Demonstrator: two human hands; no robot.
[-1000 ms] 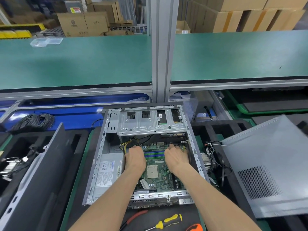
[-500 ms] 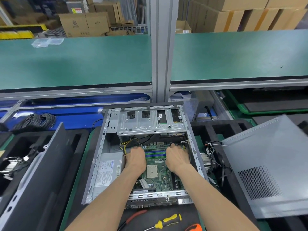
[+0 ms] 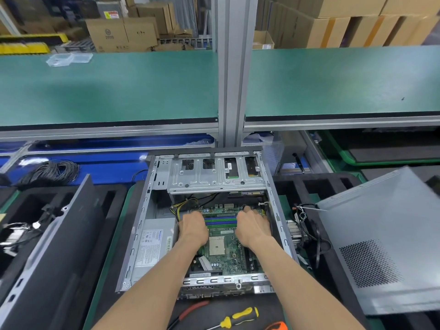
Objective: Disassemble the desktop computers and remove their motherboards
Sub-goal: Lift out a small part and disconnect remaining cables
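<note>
An open desktop case (image 3: 277, 210) lies flat in front of me, its green motherboard (image 3: 226, 256) exposed with a bare CPU socket at the middle. My left hand (image 3: 194, 228) rests on the board at the left end of the blue and green memory slots. At the right end of those slots is my right hand (image 3: 253, 227). The fingers of both hands bend down toward the board's far part, and their tips are hidden, so any grip is unclear. A silver drive cage (image 3: 214, 177) spans the far end of the case, and the power supply (image 3: 152, 246) sits left of the board.
A grey side panel (image 3: 385, 234) leans at the right, with a heatsink and cables (image 3: 297, 231) beside the case. A black panel (image 3: 59, 234) lies at the left. A yellow screwdriver (image 3: 240, 315) and red-handled pliers (image 3: 190, 310) lie near me. A green shelf (image 3: 119, 91) hangs above.
</note>
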